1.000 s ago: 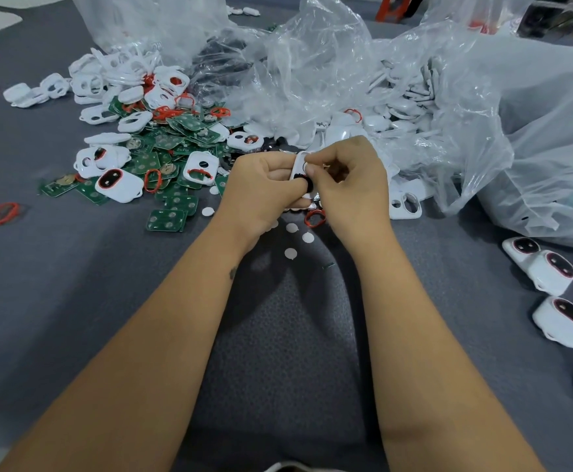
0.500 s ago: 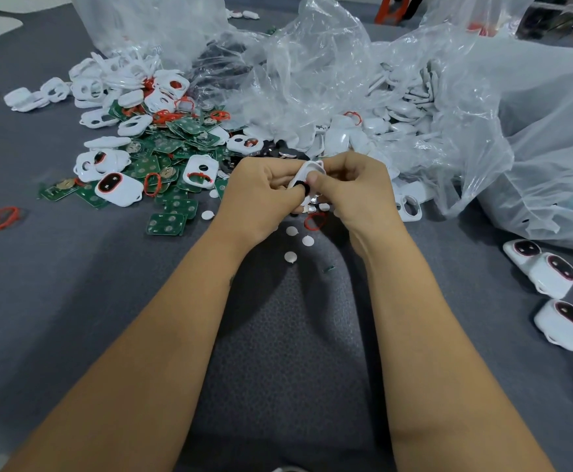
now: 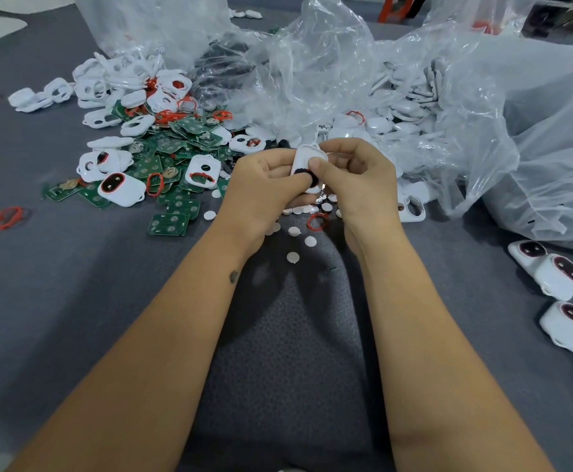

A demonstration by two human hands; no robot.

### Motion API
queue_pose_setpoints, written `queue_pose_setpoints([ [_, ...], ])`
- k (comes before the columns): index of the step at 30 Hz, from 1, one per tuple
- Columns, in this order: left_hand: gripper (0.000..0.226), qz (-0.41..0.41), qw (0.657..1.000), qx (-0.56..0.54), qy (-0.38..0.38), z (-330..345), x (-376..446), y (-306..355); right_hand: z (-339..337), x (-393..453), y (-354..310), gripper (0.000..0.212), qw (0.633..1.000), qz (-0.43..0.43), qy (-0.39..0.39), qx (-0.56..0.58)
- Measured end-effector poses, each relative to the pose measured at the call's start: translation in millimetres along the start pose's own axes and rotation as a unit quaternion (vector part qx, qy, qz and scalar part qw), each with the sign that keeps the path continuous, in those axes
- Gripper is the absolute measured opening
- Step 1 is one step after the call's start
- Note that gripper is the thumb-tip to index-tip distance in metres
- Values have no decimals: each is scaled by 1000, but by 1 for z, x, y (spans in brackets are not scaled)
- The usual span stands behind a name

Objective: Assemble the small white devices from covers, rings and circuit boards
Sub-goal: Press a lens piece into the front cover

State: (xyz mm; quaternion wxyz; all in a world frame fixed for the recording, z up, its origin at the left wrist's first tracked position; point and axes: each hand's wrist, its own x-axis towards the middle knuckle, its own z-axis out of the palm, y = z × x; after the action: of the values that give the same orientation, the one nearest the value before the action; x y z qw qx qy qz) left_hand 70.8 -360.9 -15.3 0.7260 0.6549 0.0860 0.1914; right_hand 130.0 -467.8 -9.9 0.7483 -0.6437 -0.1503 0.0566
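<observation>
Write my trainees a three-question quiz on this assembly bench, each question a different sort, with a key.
1. True or false: both hands grip one white cover.
2. The loose red ring nearest the hands lies: A) below the right hand B) inside a bag C) on a circuit board.
3. Fill in: the finished devices lie at the ___ edge of the view.

Key: 1 true; 2 A; 3 right. The left hand also grips the cover.

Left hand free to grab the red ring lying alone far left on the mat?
Probably not yet: the left hand grips the white cover together with the right hand. The red ring lies unobstructed.
</observation>
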Motion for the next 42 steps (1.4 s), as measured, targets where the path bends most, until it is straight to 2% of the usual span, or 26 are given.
queue_pose_setpoints([
  [3,25,-19,999,-44,3,0,0,1,-1,1,1,13,1000,8,-6,25],
  [7,25,-34,997,-73,7,-1,2,3,-1,1,-1,20,998,23,-27,52],
  [14,20,-69,992,-100,22,-3,2,6,-1,1,1,25,998,6,-54,33],
  [25,20,-39,997,-41,55,-5,1,5,1,-2,-2,27,997,17,-73,34],
  [31,17,-41,995,-62,63,-6,4,4,1,-1,-5,25,996,25,-49,65],
  [37,18,-44,993,-78,79,-9,6,2,2,-2,-6,22,1000,9,-27,-11],
  [40,15,-28,995,-53,85,-8,6,2,7,-5,-2,22,995,-38,-31,-92],
  [42,16,-14,995,-47,88,-7,6,1,10,-8,2,28,981,-101,-19,-165],
])
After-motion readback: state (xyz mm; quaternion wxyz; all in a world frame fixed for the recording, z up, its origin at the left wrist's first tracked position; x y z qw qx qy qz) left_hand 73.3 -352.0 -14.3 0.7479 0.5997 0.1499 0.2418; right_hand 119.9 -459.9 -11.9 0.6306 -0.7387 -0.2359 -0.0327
